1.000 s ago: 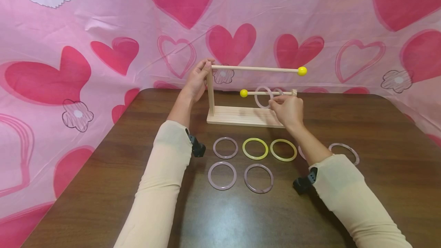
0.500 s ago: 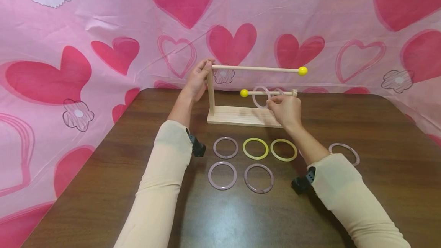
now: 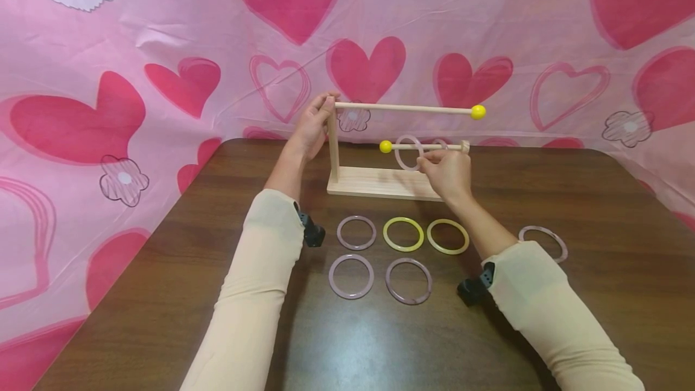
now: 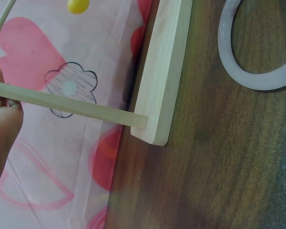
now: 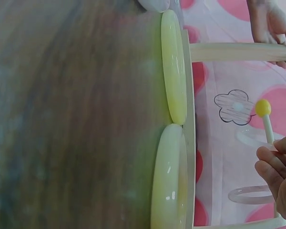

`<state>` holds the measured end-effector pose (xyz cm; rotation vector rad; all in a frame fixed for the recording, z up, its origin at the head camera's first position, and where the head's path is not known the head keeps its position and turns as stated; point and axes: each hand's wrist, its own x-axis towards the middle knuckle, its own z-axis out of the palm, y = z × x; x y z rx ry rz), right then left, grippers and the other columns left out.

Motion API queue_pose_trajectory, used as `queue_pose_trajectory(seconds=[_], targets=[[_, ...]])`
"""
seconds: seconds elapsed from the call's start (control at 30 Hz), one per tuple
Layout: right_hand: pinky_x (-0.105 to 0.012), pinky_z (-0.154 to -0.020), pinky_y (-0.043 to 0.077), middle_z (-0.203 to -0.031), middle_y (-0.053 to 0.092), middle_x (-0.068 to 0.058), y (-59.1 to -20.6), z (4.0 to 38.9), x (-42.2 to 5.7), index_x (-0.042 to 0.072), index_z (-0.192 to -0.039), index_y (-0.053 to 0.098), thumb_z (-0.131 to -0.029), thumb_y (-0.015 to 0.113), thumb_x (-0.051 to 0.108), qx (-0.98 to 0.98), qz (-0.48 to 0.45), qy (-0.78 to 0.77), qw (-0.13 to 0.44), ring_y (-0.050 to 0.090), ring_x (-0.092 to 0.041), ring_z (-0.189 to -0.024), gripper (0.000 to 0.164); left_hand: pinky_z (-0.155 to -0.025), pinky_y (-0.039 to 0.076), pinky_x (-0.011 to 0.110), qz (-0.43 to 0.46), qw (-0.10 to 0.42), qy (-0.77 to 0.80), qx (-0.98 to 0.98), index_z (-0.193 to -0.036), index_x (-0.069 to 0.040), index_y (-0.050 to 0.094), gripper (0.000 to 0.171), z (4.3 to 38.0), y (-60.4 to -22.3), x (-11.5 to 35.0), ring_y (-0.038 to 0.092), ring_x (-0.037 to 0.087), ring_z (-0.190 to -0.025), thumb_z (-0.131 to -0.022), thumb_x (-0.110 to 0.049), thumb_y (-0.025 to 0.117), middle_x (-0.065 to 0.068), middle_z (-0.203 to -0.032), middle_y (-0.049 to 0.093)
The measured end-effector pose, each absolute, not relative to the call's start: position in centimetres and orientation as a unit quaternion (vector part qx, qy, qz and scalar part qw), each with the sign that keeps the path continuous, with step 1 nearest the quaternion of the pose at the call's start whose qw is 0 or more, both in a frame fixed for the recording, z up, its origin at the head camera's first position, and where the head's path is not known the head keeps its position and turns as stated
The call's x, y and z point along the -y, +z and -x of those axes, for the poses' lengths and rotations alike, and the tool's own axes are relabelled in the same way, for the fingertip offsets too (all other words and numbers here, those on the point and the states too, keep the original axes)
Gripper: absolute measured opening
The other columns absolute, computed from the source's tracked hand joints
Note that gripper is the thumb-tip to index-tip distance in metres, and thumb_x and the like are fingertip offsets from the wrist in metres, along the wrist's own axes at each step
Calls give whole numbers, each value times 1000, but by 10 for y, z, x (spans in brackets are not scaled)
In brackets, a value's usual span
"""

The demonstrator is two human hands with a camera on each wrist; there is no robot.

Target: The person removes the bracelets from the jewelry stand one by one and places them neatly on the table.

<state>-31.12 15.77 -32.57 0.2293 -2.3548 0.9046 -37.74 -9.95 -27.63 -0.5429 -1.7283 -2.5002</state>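
Note:
In the head view my left hand (image 3: 313,128) holds the top of the left post (image 3: 333,149) of a wooden two-rod stand. My right hand (image 3: 453,175) pinches a pale lilac bangle (image 3: 397,152) that hangs around the lower rod, a little right of its yellow end ball (image 3: 385,146). Farther right on that rod, partly behind my fingers, is a second pale bangle (image 5: 250,201). The upper rod (image 3: 402,107) bears no bangle and ends in another yellow ball (image 3: 478,112).
The stand's base (image 3: 380,181) rests near the table's far edge. Before it lie two yellow bangles, one bright (image 3: 403,250) and one paler (image 3: 447,253), and several lilac ones, among them a lilac bangle (image 3: 352,297) in front and a far-right bangle (image 3: 543,228). A heart-patterned cloth (image 3: 244,29) hangs behind.
My right hand has slid leftward a little with the pinched bangle, along the lower rod toward its yellow ball. The left hand stays at the post.

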Motion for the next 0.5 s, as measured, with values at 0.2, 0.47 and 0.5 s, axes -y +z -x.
queue_pose_trajectory(seconds=[0.2, 0.47, 0.5], targets=[[-40, -66, 42, -72, 68, -11, -327, 313, -155, 1, -84, 74, -81, 68, 13, 889, -86, 338, 298, 64, -29, -74, 13, -81, 33, 26, 178, 27, -808, 561, -100, -17, 55, 13, 376, -276, 100, 43, 17, -93, -98, -16, 43, 1, -90, 55], [-40, -86, 37, -71, 68, -13, -325, 313, -151, 0, -86, 73, -81, 68, 11, 888, -91, 355, 277, 64, -29, -78, 13, -79, 34, 25, 179, 29, -811, 556, -98, -17, 56, 14, 376, -276, 100, 43, 15, -92, -98, -15, 42, 1, -90, 54], [-39, -84, 38, -71, 68, -12, -325, 313, -151, 0, -87, 73, -81, 68, 11, 889, -89, 357, 272, 64, -28, -78, 13, -79, 34, 25, 179, 29, -811, 556, -98, -18, 56, 14, 376, -276, 100, 43, 15, -92, -99, -15, 42, 1, -89, 53]])
